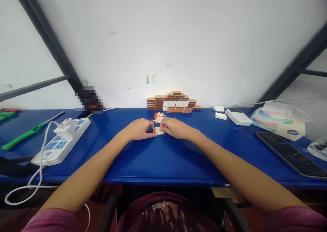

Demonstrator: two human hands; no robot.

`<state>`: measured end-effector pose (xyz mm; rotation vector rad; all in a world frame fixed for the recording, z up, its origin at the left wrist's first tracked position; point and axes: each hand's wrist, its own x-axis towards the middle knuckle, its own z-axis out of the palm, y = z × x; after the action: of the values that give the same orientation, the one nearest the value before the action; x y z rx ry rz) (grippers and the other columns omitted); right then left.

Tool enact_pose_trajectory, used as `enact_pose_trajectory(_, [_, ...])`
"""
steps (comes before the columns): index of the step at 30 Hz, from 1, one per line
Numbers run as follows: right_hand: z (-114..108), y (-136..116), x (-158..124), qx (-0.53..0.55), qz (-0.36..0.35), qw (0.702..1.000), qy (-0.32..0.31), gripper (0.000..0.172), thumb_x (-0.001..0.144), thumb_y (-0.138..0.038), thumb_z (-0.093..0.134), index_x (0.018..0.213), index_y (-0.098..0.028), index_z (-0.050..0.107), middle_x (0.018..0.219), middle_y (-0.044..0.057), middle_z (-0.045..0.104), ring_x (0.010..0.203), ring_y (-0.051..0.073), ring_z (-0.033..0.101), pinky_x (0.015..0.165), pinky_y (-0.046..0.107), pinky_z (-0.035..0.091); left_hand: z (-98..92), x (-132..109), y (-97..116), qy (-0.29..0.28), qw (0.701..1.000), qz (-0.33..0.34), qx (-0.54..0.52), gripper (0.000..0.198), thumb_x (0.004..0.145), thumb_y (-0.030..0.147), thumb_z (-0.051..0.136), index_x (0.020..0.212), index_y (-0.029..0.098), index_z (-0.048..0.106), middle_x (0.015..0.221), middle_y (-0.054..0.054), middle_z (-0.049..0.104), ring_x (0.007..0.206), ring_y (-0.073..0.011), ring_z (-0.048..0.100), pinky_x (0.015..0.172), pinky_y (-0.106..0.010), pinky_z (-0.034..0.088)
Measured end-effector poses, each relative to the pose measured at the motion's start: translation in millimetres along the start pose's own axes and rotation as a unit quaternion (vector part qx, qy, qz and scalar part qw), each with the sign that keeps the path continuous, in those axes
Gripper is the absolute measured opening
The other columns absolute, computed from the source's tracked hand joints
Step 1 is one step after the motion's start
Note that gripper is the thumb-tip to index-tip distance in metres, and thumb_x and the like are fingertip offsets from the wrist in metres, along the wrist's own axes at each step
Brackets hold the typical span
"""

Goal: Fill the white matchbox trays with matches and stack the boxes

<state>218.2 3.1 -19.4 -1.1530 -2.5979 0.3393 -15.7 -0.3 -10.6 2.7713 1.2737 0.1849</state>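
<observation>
My left hand point(139, 129) and my right hand point(174, 127) meet at the middle of the blue table point(163, 157), both with fingers curled around a small white matchbox tray point(158, 130) that holds red-tipped matches. Just behind the hands lies a loose heap of matches point(158, 116). Further back against the wall stands a stack of brown and white matchboxes point(173, 101).
A white power strip point(62, 140) with a cable lies at left, beside a green stick lighter point(28, 134). At right are two small white boxes point(219, 112), a white power bank point(238, 116), a tissue pack point(279, 120) and a dark phone point(291, 153).
</observation>
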Motion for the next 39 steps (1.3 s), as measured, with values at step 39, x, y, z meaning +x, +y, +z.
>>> enact_pose_trajectory(39, [13.5, 28.0, 23.4, -0.054, 0.070, 0.996, 0.033, 0.009, 0.104, -0.024, 0.062, 0.102, -0.017, 0.067, 0.109, 0.011, 0.069, 0.090, 0.019, 0.064, 0.076, 0.027, 0.041, -3.4, -1.2, 2.2, -0.005, 1.000, -0.026, -0.009, 0.033, 0.090, 0.055, 0.069, 0.097, 0.023, 0.072, 0.082, -0.002, 0.073, 0.069, -0.0192, 0.064, 0.059, -0.030, 0.032])
